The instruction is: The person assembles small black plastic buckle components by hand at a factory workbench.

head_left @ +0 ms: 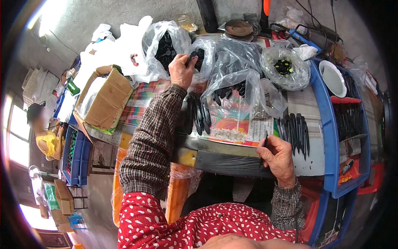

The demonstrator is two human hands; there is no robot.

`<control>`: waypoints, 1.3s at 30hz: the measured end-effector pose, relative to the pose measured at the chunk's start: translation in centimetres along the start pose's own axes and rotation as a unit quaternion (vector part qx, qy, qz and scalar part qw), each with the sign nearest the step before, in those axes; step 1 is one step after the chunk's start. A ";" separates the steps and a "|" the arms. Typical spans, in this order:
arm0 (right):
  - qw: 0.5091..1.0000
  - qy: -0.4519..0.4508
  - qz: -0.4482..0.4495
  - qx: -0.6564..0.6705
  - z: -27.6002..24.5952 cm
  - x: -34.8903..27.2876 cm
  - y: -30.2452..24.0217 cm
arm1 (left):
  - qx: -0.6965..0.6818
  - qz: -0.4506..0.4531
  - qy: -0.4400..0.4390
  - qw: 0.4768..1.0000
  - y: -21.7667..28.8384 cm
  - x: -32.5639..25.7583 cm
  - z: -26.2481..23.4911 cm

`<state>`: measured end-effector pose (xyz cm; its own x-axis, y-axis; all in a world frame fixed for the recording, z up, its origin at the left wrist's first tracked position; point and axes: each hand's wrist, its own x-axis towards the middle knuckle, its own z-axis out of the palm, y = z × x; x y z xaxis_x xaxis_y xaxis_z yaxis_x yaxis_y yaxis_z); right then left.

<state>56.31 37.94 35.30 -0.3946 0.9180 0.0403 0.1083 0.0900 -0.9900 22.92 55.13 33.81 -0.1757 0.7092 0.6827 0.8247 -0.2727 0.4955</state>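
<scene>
By the left hand [181,74], a small dark thing [191,61] is being pinched in narrow fingers; what it is cannot be told. This hand is being held at the mouth of a clear bag [210,50] that is holding black bits. Just to the left, more black bits are being held in another clear bag [182,36].

By the right hand [278,157], a thin dark piece [266,137] is being gripped between thumb and finger, with the tips close together. This piece is being held over the near part of the table [314,167], just left of a row of black sticks [298,128]. More black sticks are lying below the left hand.

Between the hands, black parts are being held in an open clear bag [248,99], and a heap of pale bits [227,135] is lying in front of it. A blue crate [330,124] is standing at the right, and a cardboard box [108,99] is standing at the left.
</scene>
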 end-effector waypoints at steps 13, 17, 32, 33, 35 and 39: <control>0.999 0.002 -0.030 0.025 0.4 -0.2 0.3 | -0.410 -0.298 -0.111 0.855 4.6 -2.5 -4.0; 0.997 -0.023 -0.068 0.000 0.7 -0.8 -0.8 | -0.463 -0.318 -0.128 0.818 7.0 -5.4 -7.0; 0.999 -0.008 -0.037 0.014 2.0 -3.9 -1.3 | -0.500 -0.345 -0.174 0.775 16.3 -16.7 -13.5; 0.999 -0.029 -0.023 0.013 2.3 -4.4 -1.8 | -0.506 -0.344 -0.169 0.773 16.9 -17.3 -13.4; 0.999 -0.037 -0.002 0.030 3.2 -5.2 -2.0 | -0.521 -0.353 -0.171 0.758 17.7 -18.4 -13.1; 0.997 -0.056 0.018 0.059 4.5 -6.7 -1.3 | -0.566 -0.358 -0.205 0.713 18.6 -20.3 -12.6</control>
<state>54.70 29.99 35.74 -0.4927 0.8702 -0.0035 0.0185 0.0065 -0.9998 35.09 27.48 35.93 0.0299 0.9976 -0.0623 -0.4020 0.0691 0.9130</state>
